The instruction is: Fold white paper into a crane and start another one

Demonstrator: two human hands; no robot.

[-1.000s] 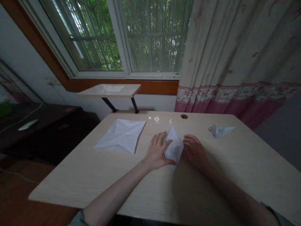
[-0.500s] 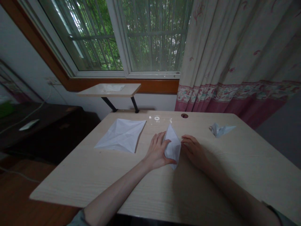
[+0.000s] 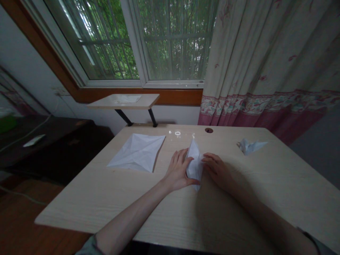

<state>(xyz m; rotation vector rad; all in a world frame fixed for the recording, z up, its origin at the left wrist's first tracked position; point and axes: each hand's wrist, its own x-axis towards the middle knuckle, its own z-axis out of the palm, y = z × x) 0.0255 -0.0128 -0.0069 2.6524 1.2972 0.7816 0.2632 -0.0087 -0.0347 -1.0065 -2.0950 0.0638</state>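
On the desk (image 3: 79,212), left hand (image 3: 177,170) and right hand (image 3: 216,170) clamp one folded paper (image 3: 194,164) (two more sheets (image 3: 136,153) apart).

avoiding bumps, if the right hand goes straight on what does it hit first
The right hand meets the folded white paper first; its fingertips seem already against it.

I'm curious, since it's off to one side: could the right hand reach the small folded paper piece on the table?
Probably yes. The right hand touches the folded white paper, and the small paper piece lies beyond it on the wooden table, with nothing visible between.
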